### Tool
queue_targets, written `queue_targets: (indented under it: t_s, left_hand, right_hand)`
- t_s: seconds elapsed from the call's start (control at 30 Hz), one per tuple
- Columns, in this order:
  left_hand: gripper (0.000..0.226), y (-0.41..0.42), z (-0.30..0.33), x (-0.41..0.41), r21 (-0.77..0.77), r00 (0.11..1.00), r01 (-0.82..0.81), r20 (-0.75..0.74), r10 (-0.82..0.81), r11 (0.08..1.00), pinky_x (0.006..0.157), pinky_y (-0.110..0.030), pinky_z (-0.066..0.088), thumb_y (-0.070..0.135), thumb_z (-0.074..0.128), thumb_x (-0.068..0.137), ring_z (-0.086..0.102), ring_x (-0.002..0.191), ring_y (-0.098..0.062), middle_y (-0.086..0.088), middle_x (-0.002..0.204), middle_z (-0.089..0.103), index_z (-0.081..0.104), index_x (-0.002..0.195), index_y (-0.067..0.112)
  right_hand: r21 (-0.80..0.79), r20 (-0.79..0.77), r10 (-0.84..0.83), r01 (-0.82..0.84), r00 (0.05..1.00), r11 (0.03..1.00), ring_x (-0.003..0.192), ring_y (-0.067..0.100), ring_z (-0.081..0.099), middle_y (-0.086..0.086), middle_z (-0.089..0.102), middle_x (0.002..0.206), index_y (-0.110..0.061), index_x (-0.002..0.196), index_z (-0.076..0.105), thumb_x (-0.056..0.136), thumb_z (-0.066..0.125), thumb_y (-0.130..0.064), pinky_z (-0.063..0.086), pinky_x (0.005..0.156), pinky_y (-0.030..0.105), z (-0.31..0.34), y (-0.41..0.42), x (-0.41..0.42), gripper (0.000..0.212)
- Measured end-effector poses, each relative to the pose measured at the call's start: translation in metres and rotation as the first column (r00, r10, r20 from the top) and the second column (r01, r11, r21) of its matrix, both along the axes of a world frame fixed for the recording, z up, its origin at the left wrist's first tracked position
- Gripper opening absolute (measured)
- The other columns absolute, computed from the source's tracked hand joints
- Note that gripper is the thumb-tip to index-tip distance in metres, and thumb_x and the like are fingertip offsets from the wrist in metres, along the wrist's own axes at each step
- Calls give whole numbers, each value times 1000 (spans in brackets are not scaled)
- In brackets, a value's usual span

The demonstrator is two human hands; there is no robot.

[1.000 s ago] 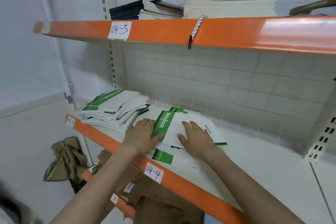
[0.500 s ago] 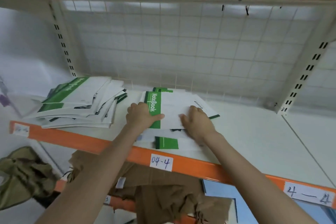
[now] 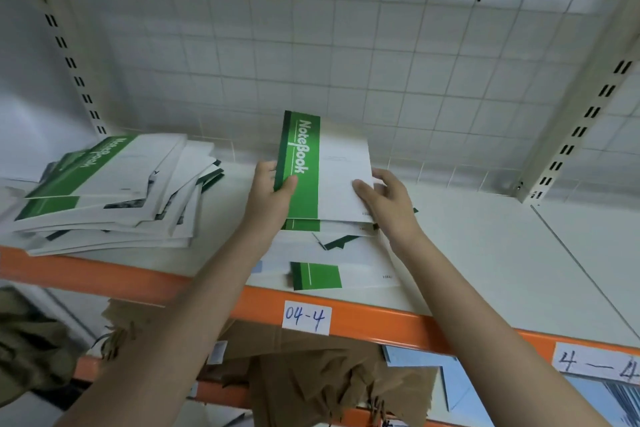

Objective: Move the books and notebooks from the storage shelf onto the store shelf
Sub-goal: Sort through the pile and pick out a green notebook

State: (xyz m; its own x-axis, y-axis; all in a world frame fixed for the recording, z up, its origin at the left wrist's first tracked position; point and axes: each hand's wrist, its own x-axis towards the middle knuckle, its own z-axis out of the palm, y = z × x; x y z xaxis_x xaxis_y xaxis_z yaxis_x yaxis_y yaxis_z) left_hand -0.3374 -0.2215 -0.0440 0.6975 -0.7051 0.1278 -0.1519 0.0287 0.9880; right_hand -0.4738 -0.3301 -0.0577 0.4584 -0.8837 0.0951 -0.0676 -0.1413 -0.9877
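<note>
A white notebook with a green "NoteBook" band (image 3: 332,166) is tilted up off the white storage shelf (image 3: 491,253), its far edge raised. My left hand (image 3: 272,198) grips its green left edge. My right hand (image 3: 388,199) holds its right lower corner, thumb on the cover. Under it lie a few more of the same notebooks (image 3: 329,267), flat and askew near the shelf's front. A messy pile of like notebooks (image 3: 114,191) sits at the left of the shelf.
The shelf has an orange front rail (image 3: 377,319) with a label "04-4" (image 3: 306,317). A wire grid back panel (image 3: 311,62) stands behind. Crumpled brown paper (image 3: 311,378) fills the level below. A slotted upright (image 3: 581,114) is at the right.
Both hands have lifted the top notebook from lying flat to tilted up off the stack. The camera has dropped and moved closer to the shelf.
</note>
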Motion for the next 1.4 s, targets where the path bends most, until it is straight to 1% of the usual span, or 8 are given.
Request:
queue_targets:
  t_s: [0.1, 0.17, 0.3, 0.83, 1.07, 1.17, 1.27, 1.4]
  left_hand:
    - [28, -4, 2, -3, -173, 942, 148, -275, -192, 974, 89, -42, 53, 26, 37, 102, 63, 100, -16, 1, 107, 65, 51, 125, 18]
    - [39, -3, -5, 2, 30, 984, 96, 145, -99, 995, 91, -32, 48, 36, 34, 102, 60, 103, -13, -3, 115, 66, 53, 131, 18]
    - [76, 0, -30, 8, 496, 655, -416, 745, -127, 762, 93, -40, 38, 76, 41, 78, 43, 117, -30, -12, 124, 53, 57, 115, 12]
    - [15, -7, -17, 7, 79, 860, -261, 472, 194, 962, 47, -31, 47, 11, 50, 96, 54, 58, -19, -6, 75, 55, 37, 104, 9]
    - [31, -9, 10, -29, -200, 943, 317, -41, -332, 927, 70, -30, 58, 38, 34, 96, 69, 93, -15, 3, 110, 67, 48, 123, 31]
    - [62, -9, 2, -17, -52, 971, 176, 176, -164, 983, 82, -21, 52, 62, 17, 84, 65, 102, -12, 10, 104, 69, 56, 122, 31]
    - [83, -9, -16, 4, 367, 745, -340, 667, 10, 866, 87, -35, 42, 79, 25, 75, 54, 104, -28, -11, 106, 61, 61, 106, 10]
    - [65, -14, -31, 17, 569, 744, -378, 656, -126, 730, 82, -35, 45, 71, 57, 72, 53, 97, -29, -9, 95, 54, 52, 89, 8]
  right_hand:
    - [353, 256, 72, -162, 964, 921, 65, 17, 66, 8, 67, 96, -8, 115, 57, 97, 49, -11, 58, 57, 30, 7, -4, -3, 20]
    - [416, 322, 5, -146, 947, 897, 51, 14, 58, 8, 64, 89, -8, 110, 56, 98, 45, -9, 45, 40, 18, 6, -13, -7, 16]
    - [447, 388, -88, -104, 917, 889, 45, 9, 54, 6, 61, 84, -9, 109, 53, 99, 43, -8, 39, 36, 16, 2, -23, -11, 14]
    - [273, 364, -70, -34, 929, 961, 86, 15, 66, 3, 69, 103, -18, 99, 61, 96, 47, -5, 53, 79, 30, -7, -24, -11, 19]
    - [356, 410, 44, -205, 911, 912, 91, 21, 69, 10, 69, 112, -9, 121, 56, 99, 45, -13, 59, 79, 38, -2, -24, -12, 25]
    - [413, 446, -2, -204, 895, 888, 68, 13, 70, 6, 71, 96, -8, 121, 56, 99, 45, -12, 55, 50, 22, -2, -27, -17, 25]
    - [444, 468, -66, -170, 881, 880, 54, 6, 66, -1, 69, 84, -13, 120, 56, 100, 45, -15, 44, 40, 14, -1, -29, -19, 23]
    - [448, 485, -77, -172, 871, 877, 50, 5, 64, -7, 70, 70, -16, 110, 57, 100, 44, -16, 43, 39, 14, -2, -31, -18, 16]
